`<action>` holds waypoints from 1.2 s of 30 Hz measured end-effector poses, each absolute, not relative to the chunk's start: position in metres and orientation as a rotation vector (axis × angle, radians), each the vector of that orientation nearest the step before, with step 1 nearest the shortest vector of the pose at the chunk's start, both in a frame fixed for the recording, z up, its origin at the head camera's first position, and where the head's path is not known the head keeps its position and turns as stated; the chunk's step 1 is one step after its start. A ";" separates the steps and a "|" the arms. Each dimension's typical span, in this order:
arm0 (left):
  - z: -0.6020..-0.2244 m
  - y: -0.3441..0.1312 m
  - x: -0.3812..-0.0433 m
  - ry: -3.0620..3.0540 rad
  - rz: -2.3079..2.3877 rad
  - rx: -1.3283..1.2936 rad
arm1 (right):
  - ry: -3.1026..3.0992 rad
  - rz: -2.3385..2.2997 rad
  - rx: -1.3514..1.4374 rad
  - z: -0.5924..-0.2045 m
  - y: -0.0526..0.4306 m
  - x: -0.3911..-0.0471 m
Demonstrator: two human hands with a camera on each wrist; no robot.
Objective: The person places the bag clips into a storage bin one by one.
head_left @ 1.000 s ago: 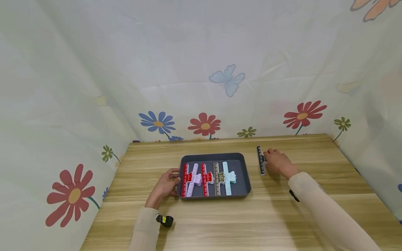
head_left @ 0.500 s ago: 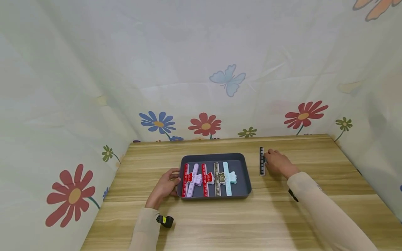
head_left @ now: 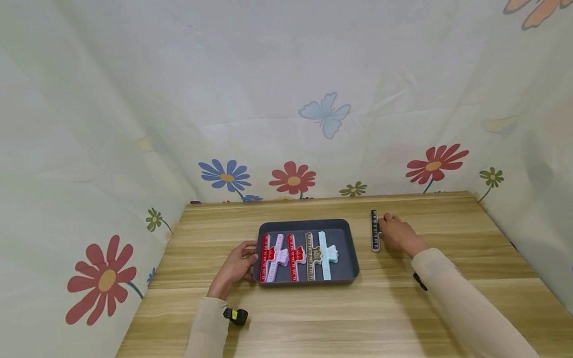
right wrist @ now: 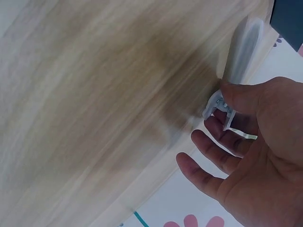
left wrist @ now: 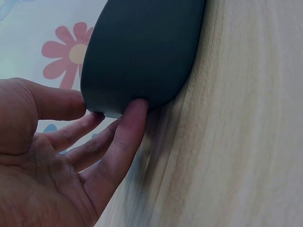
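My left hand rests at the left end of a dark grey tray. In the left wrist view its fairly straight fingers touch the tray's outer wall. My right hand pinches the handle of a black clip with a piano-key pattern, right of the tray. The right wrist view shows the clip's pale back and its handle between thumb and index finger, the other fingers loose. Whether the clip touches the table is hard to tell.
Inside the tray, from left, lie a red clip, a lavender clip, another red clip, a dark olive clip and a light blue clip. A flowered curtain borders the wooden table.
The black clip, slightly tilted a second ago, now stands straighter and a little further right in my right hand. My left hand and the tray have stayed in place.
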State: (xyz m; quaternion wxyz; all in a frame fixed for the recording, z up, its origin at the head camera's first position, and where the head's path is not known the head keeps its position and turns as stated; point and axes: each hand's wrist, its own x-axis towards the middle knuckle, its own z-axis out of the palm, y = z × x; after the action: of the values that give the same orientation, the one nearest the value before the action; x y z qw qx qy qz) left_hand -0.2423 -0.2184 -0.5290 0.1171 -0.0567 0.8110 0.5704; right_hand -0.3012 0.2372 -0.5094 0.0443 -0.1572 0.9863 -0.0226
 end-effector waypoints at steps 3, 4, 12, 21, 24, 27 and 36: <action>-0.529 -0.218 -0.243 2.377 1.674 -0.165 | 3.032 -0.079 -0.499 -0.507 0.236 -0.299; -0.530 -0.218 -0.243 2.375 1.679 -0.161 | 3.038 -0.086 -0.503 -0.505 0.235 -0.299; -0.531 -0.218 -0.242 2.358 1.700 -0.149 | 3.075 -0.082 -0.519 -0.499 0.232 -0.294; -0.532 -0.218 -0.242 2.374 1.703 -0.136 | 3.080 -0.081 -0.535 -0.489 0.229 -0.283; -0.532 -0.218 -0.242 2.366 1.715 -0.136 | 3.089 -0.076 -0.544 -0.485 0.228 -0.280; -0.532 -0.218 -0.242 2.364 1.716 -0.136 | 3.097 -0.085 -0.550 -0.482 0.227 -0.277; -0.532 -0.218 -0.242 2.371 1.701 -0.139 | 3.134 -0.125 -0.583 -0.477 0.223 -0.263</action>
State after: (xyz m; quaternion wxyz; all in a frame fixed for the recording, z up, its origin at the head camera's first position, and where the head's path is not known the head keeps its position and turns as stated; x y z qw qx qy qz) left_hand -0.2421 -0.2180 -0.5316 0.1099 -0.0474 0.8067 0.5788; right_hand -0.2628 0.2232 -0.4767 -0.0241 -0.1826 0.9821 -0.0392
